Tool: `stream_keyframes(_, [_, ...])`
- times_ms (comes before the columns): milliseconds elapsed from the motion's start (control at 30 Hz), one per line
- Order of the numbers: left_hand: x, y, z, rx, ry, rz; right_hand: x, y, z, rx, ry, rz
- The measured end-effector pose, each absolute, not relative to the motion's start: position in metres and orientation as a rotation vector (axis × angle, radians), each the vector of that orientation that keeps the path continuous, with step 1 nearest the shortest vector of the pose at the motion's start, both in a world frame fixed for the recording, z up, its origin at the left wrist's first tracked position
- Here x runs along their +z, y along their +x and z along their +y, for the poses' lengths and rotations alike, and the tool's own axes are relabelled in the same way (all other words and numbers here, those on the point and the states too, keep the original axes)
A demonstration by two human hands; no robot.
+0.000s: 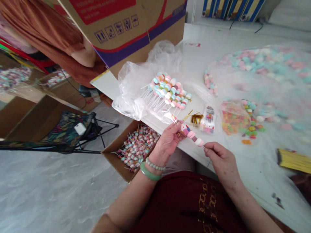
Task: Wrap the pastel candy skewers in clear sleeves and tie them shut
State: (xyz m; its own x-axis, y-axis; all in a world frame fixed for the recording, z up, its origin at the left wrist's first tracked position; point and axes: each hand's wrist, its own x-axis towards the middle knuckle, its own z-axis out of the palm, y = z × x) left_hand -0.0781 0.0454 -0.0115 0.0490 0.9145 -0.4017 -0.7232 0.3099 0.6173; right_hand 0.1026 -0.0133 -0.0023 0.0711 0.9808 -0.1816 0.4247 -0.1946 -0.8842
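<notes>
Over the edge of the flat white desk (194,58), held a pink, mauve and white marshmallow skewer (191,134), pinching one end in the left hand (170,137), the other in the right hand (222,161).

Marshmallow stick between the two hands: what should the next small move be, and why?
Perhaps the right hand should gently turn the marshmallow stick while the left hand steadies it: each hand pinches one end, and something gold shows at the left hand, resembling the gold strips nearby, so a twist may tighten it there.
</notes>
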Motion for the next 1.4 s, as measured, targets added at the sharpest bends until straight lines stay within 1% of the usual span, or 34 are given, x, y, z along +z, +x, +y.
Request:
stream_keyframes(133, [-0.013, -0.063, 0.038, 1.354, 0.309, 0.875, -0.004, 0.101, -0.016, 0.615, -1.585, -1.687])
stream_keyframes(200, [-0.014, -0.056, 0.034, 1.342, 0.262, 0.887, -0.007, 0.1, -0.017, 0.445, -1.495, -1.794])
stream_keyframes(300, [-0.012, -0.052, 0.031, 1.308, 0.243, 0.869, -0.014, 0.101, -0.017, 0.265, -1.376, -1.937])
stream_keyframes(400, [-0.01, -0.056, 0.033, 1.224, 0.257, 0.867, -0.019, 0.102, -0.016, 0.2, -1.295, -1.992])
stream_keyframes(533, [-0.006, -0.067, 0.041, 1.171, 0.291, 0.831, -0.016, 0.102, -0.015, 0.323, -1.261, -1.925])
stream_keyframes(700, [-0.001, -0.076, 0.047, 1.203, 0.242, 0.798, -0.011, 0.102, -0.011, 0.7, -1.42, -1.747])
stream_keyframes(800, [-0.001, -0.077, 0.046, 1.184, 0.242, 0.778, -0.012, 0.105, -0.007, 0.858, -1.527, -1.638])
stream_keyframes(1033, [-0.01, -0.066, 0.043, 1.232, 0.265, 0.805, -0.015, 0.1, -0.006, 1.136, -1.608, -1.586])
stream_keyframes(1200, [-0.01, -0.051, 0.035, 1.241, 0.301, 0.865, -0.012, 0.093, -0.004, 1.168, -1.555, -1.521])
stream_keyframes(1300, [-0.007, -0.054, 0.036, 1.16, 0.292, 0.874, -0.011, 0.094, -0.002, 1.279, -1.503, -1.392])
stream_keyframes(1400, [-0.004, -0.067, 0.043, 0.964, 0.241, 0.818, -0.013, 0.097, -0.001, 1.444, -1.458, -1.268])
